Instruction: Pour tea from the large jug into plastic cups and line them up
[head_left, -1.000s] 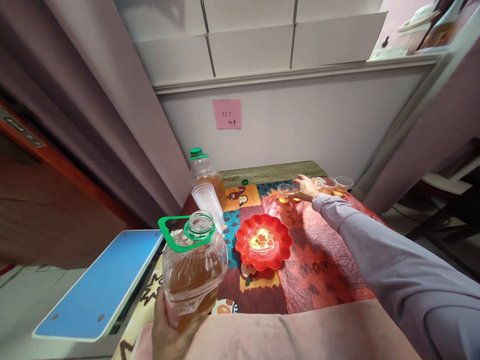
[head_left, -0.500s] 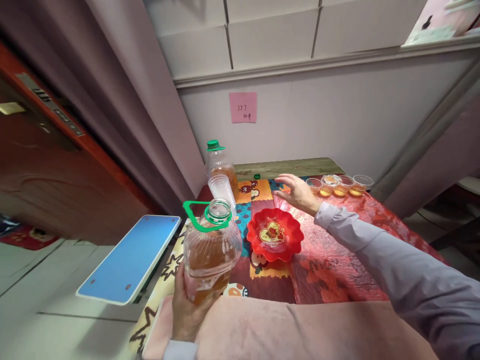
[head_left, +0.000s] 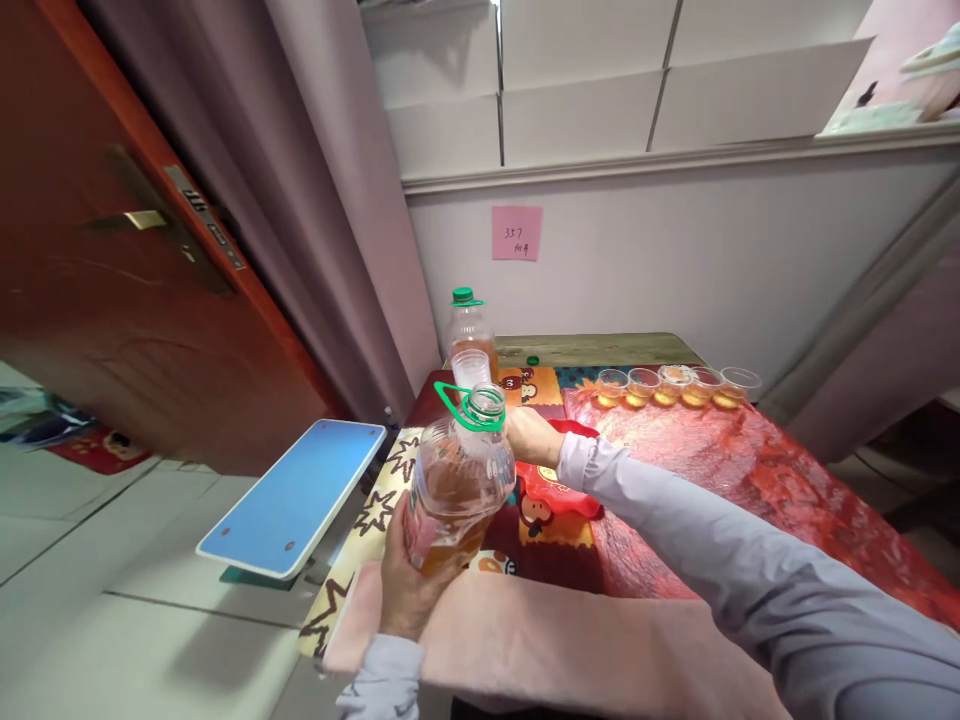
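Note:
My left hand (head_left: 414,585) is wrapped round the lower side of a clear plastic jug (head_left: 461,490) of amber liquid. The jug has a green ring handle (head_left: 452,405) at its uncapped neck. Just behind and right of the neck is my right hand (head_left: 532,437), its fingers hidden by the jug. A stack of clear plastic cups (head_left: 471,368) stands behind the jug, close to that hand; whether the hand touches it I cannot tell. My right forearm and hand partly cover a red scalloped bowl (head_left: 574,500).
Several clear cups (head_left: 643,388) holding amber liquid stand in a row at the back right. A second jug (head_left: 466,325) with a green cap is at the back left. A loose green cap (head_left: 532,361) lies near the wall. A blue board (head_left: 296,497) is beside the table's left.
My right hand has moved left and nearer, from above the table behind the bowl to behind the jug's neck. The view has shifted; my left hand still holds the jug.

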